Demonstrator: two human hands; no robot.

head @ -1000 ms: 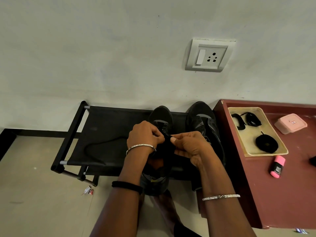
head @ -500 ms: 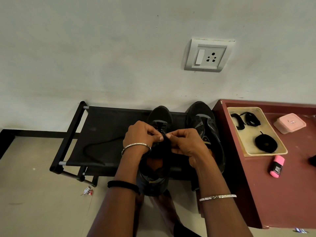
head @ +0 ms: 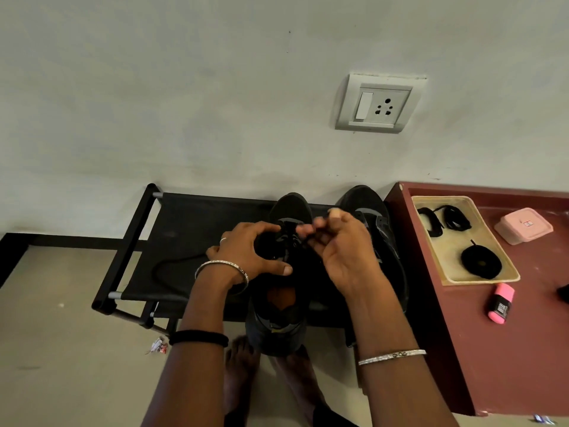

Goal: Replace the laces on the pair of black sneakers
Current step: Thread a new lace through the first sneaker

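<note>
Two shifts: left hand (head: 246, 252) wider on sneaker (head: 278, 325); right hand (head: 345, 251), lace (head: 308, 241) higher.

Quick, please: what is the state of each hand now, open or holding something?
Left hand: grips the black sneaker.
Right hand: pinches the black lace.

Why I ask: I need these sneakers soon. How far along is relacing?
Done: one loose black lace lies on the black fabric rack. In hand: left hand grips one black sneaker, right hand pinches its lace. Left: second black sneaker; coiled black laces wait in beige tray.
</note>
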